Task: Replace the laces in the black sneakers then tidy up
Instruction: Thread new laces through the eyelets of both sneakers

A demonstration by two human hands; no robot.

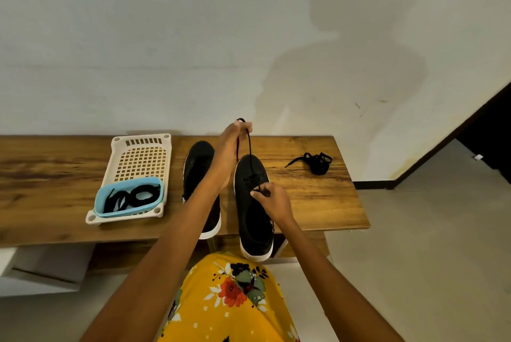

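Two black sneakers with white soles stand side by side on the wooden bench (318, 203), toes away from me. The left sneaker (197, 173) is partly hidden behind my left forearm. My left hand (233, 145) is raised above the toes and pinches a black lace (249, 145) that runs down taut into the right sneaker (255, 220). My right hand (272, 200) pinches the lace at the right sneaker's eyelets. A loose black lace (316, 162) lies bunched on the bench to the right.
A white perforated tray (141, 159) sits on the bench at the left, with a light blue bowl (128, 200) at its near end holding coiled black laces. The right sneaker's heel overhangs the bench's front edge. A pale wall rises behind; tiled floor lies to the right.
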